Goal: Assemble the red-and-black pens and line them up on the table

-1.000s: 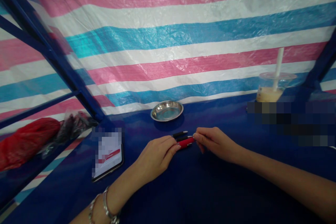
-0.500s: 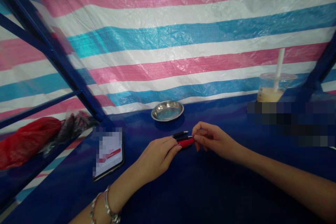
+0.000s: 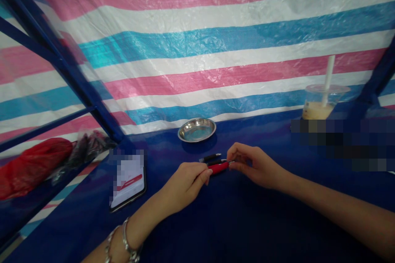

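A red handle-like object (image 3: 219,168) lies at the middle of the blue table, its left end held in the fingers of my left hand (image 3: 191,181). The thumb and fingertips of my right hand (image 3: 254,165) pinch at a thin metal part on its right end. Just behind the red object rest a black pen (image 3: 210,158) and another dark, slim item with a metal tip, partly hidden by my left hand. An oval metal dish (image 3: 196,130) stands farther back.
On the left of the blue table (image 3: 173,230) lies a phone (image 3: 131,181) with a lit screen. A plastic cup (image 3: 321,104) with a straw stands at the back right. Red bags (image 3: 37,164) sit beyond blue bars. Striped sheeting (image 3: 216,45) hangs behind.
My right fingertips have shifted slightly right and look closer together, with more of the thin metal part showing. My left fingers have slid a little back, uncovering more of the black pen.
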`<state>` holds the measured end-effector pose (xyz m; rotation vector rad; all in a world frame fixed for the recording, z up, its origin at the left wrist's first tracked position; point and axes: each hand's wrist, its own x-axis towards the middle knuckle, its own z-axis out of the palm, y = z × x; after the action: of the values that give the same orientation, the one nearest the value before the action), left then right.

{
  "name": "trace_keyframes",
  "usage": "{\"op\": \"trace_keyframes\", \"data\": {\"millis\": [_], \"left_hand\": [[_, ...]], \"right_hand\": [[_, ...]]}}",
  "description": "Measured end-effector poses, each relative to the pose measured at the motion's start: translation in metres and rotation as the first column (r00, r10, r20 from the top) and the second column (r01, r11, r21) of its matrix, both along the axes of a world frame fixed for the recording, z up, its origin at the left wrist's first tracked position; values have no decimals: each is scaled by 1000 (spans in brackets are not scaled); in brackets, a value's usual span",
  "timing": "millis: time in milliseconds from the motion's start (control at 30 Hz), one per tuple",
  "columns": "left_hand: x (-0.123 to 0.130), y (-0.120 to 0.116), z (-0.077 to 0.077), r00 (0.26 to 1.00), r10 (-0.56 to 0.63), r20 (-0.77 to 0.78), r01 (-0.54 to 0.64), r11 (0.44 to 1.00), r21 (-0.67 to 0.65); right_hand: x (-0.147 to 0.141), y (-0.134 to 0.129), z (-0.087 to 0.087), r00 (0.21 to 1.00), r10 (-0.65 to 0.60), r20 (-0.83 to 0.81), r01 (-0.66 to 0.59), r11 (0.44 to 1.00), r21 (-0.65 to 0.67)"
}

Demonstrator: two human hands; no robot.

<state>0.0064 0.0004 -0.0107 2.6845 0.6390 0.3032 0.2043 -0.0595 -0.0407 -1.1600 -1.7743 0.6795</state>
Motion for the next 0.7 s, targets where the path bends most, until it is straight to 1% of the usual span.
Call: {"op": "trace_keyframes", "data": {"millis": [67, 133, 200, 233, 267, 333, 400, 467, 567, 700], "left_hand": [[0, 0, 2, 1000, 22, 7, -22, 998, -61], [0, 1, 4, 999, 49, 7, -48, 993, -109], [0, 2, 4, 998, 57, -15, -58, 991, -122], [0, 2, 4, 998, 49, -42, -53, 993, -109], [0, 2, 4, 996, 36, -78, -42, 996, -85], [0, 2, 2, 988, 11, -153, -12, 1000, -7], [-1, 1, 0, 977, 4, -211, 11, 998, 69], [-2, 1, -1, 969, 11, -248, 16, 994, 108], [-3, 2, -2, 957, 32, -290, 3, 993, 120], [-4, 1, 1, 951, 59, -304, -11, 987, 158]], "right_hand": [[4, -1, 3, 988, -47, 147, 31, 994, 107], [9, 1, 5, 964, -95, 250, 43, 977, 207], [16, 4, 5, 923, -159, 350, 65, 962, 265], [21, 7, 4, 895, -194, 401, 88, 959, 268], [25, 9, 2, 866, -223, 448, 117, 961, 251], [34, 15, -3, 817, -253, 518, 194, 967, 166], [43, 21, -8, 791, -252, 558, 259, 963, 68], [50, 25, -13, 765, -253, 592, 312, 950, 4], [56, 29, -16, 720, -270, 639, 377, 926, -34], [57, 27, -15, 689, -254, 679, 390, 919, -51]]}}
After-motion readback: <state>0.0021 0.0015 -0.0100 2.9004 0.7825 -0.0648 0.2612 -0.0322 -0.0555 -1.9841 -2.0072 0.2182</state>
